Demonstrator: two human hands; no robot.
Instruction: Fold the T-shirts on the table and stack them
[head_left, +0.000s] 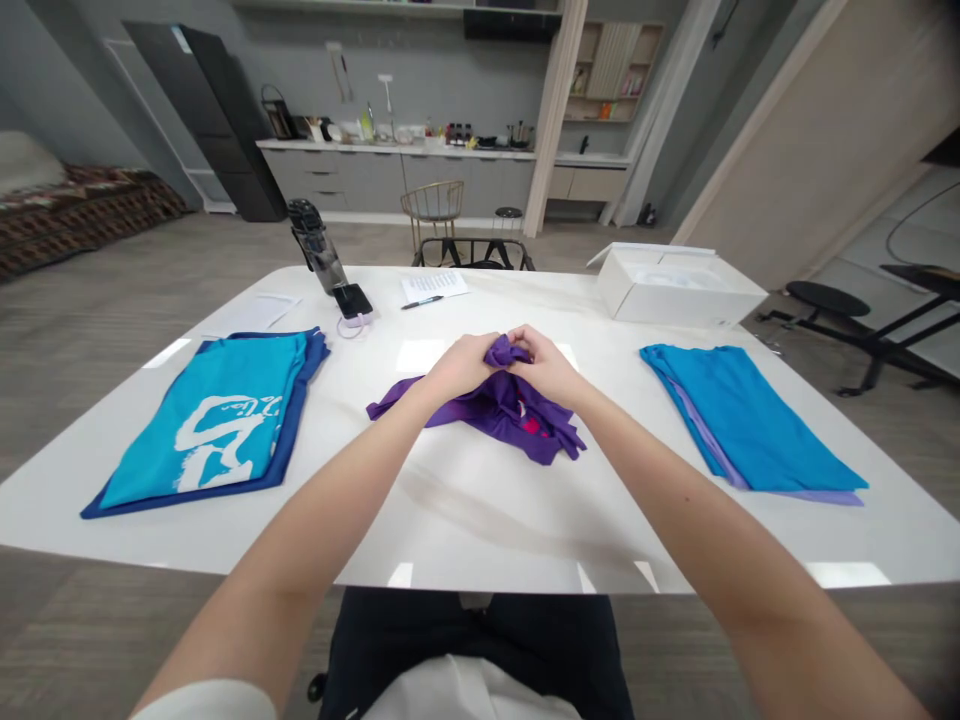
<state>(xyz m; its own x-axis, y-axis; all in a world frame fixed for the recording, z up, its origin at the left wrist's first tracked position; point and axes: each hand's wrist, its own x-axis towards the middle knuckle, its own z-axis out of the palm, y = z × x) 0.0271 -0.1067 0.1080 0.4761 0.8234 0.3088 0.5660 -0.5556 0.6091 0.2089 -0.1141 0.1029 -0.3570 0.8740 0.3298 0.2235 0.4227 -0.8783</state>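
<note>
Head view: both bare hands meet over the middle of the white table (465, 520). The left hand (459, 366) and the right hand (546, 366) have their fingers curled tight around a bunched part of a purple shirt (501, 408), lifting that part a little while the rest lies crumpled on the tabletop just below them. A pink patch shows in the cloth's folds. To the left lies a folded stack of blue shirts (217, 425) with a white print on top. To the right lies another folded blue stack (742, 415) with a lilac edge beneath. Farther back stand a white box (675, 285), a sheet of paper with a pen (433, 287) and a dark bottle (319, 245).
</note>
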